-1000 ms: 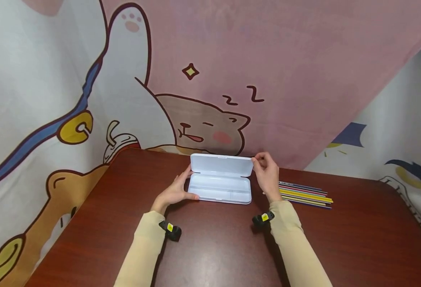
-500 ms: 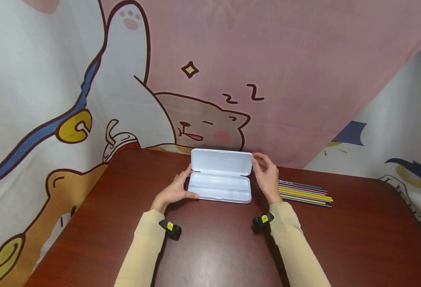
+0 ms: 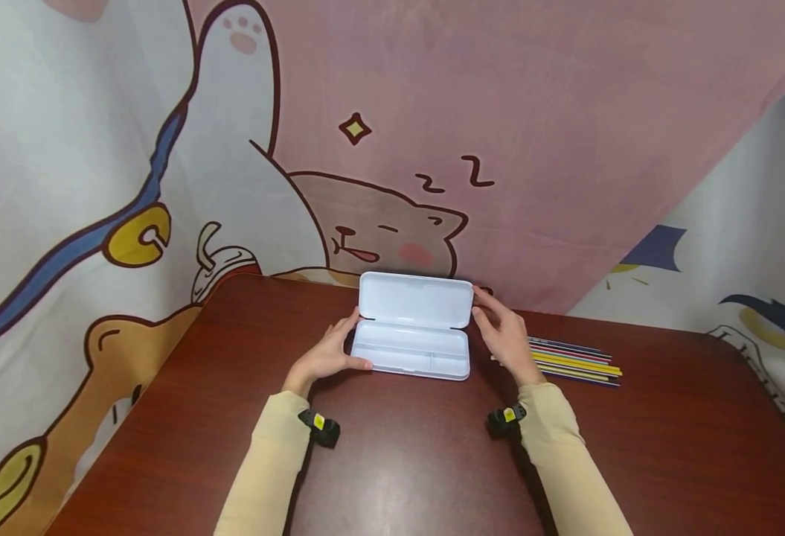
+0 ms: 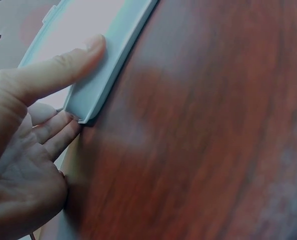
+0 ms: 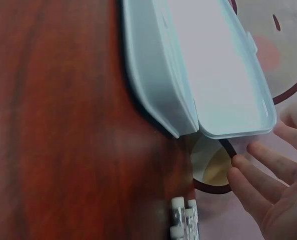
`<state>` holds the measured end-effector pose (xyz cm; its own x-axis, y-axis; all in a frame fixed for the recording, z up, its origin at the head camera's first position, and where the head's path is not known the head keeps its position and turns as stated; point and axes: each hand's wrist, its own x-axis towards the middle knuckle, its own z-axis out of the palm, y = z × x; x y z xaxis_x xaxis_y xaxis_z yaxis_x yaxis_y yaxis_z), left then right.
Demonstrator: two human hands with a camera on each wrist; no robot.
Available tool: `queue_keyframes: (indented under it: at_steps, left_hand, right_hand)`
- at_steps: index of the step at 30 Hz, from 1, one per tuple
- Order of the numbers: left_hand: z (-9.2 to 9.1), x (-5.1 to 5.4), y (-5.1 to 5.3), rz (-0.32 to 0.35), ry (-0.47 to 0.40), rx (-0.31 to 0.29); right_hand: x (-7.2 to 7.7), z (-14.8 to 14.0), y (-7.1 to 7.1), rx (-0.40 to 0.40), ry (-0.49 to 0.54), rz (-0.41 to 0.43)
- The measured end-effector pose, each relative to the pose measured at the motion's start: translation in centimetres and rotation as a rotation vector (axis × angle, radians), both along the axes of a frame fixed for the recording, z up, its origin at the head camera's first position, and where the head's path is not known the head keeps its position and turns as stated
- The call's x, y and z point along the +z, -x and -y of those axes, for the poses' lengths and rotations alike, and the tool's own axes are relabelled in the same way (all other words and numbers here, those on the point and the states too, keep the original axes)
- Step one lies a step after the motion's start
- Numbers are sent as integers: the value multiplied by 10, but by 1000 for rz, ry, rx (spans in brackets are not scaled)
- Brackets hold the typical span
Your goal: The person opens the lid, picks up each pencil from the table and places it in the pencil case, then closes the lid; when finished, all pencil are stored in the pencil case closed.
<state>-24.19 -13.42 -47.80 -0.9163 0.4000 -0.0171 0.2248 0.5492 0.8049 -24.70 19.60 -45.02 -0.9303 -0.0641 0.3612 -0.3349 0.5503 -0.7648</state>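
Observation:
A pale plastic pencil case (image 3: 411,362) lies on the table with its lid (image 3: 416,299) raised and leaning back; bare compartments show inside. My left hand (image 3: 325,359) holds its left end, thumb over the front edge, other fingers round the end. Beside the lid's right edge is my right hand (image 3: 504,335). In the right wrist view, its fingers (image 5: 266,182) are extended and spread, close to the lid corner; whether one touches it I cannot tell. Right of that hand lies a bunch of pencils (image 3: 576,363), white ends (image 5: 177,202) toward the case.
The brown table (image 3: 405,461) stretches to both sides and toward me. Close behind the case hangs a cartoon-printed cloth (image 3: 526,149) along the table's back edge. A black wrist camera (image 3: 504,421) sits on my right sleeve, another wrist camera (image 3: 321,429) on my left.
The lid has swung farther back. My right hand has loosened from pinching the lid's edge and shifted slightly right. My left hand and the pencils stay in place.

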Motion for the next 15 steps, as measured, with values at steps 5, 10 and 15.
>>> queue_keyframes:
  at_steps: [5,10,15]
  left_hand:
    - [-1,2,0,5,1,12]
    - [-2,2,0,3,-11,26]
    - [-3,1,0,-10,-25,32]
  right_hand:
    - [-4,-9,-13,19,-55,-23]
    - [-10,-25,-26,32,-89,20]
    - [-12,-45,-38,10,-153,63]
